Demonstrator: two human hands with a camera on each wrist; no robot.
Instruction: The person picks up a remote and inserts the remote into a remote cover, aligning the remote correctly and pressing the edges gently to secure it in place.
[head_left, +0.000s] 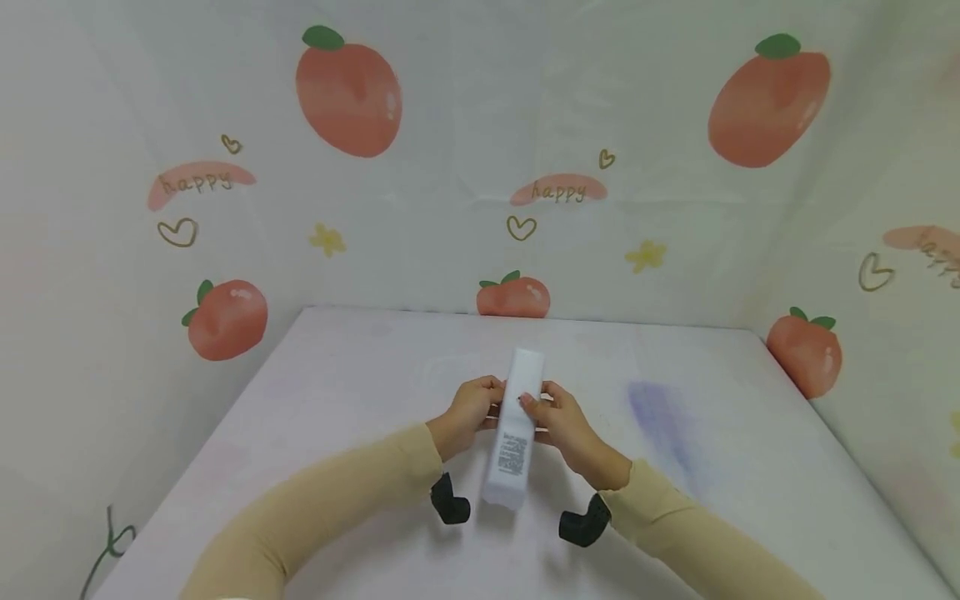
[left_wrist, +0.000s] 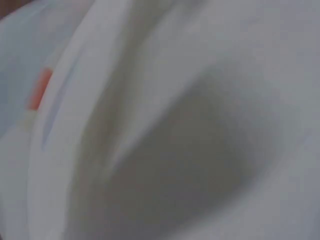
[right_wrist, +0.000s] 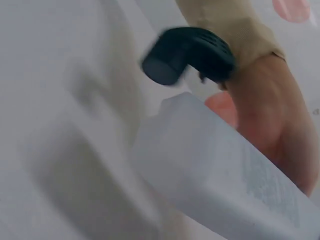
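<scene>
A long white box (head_left: 517, 417) with a block of small grey print on its near part is held above the table in the head view, its far end raised and tilted. On its left side my left hand (head_left: 467, 414) grips it, the fingers partly hidden behind the box. From the right, my right hand (head_left: 573, 429) grips it with the thumb on the upper face and fingers along the side. The right wrist view shows the box's near end (right_wrist: 175, 145) close up, with the left hand (right_wrist: 272, 110) beyond it. The left wrist view is blurred and shows no clear hand.
A white table (head_left: 360, 367) with a purple smudge (head_left: 660, 417) lies below. White cloth (head_left: 450, 125) printed with peaches surrounds it. Black wrist cameras (head_left: 450, 500) hang under both tan sleeves (head_left: 352, 475). A dark green cord (head_left: 110, 537) is at the lower left.
</scene>
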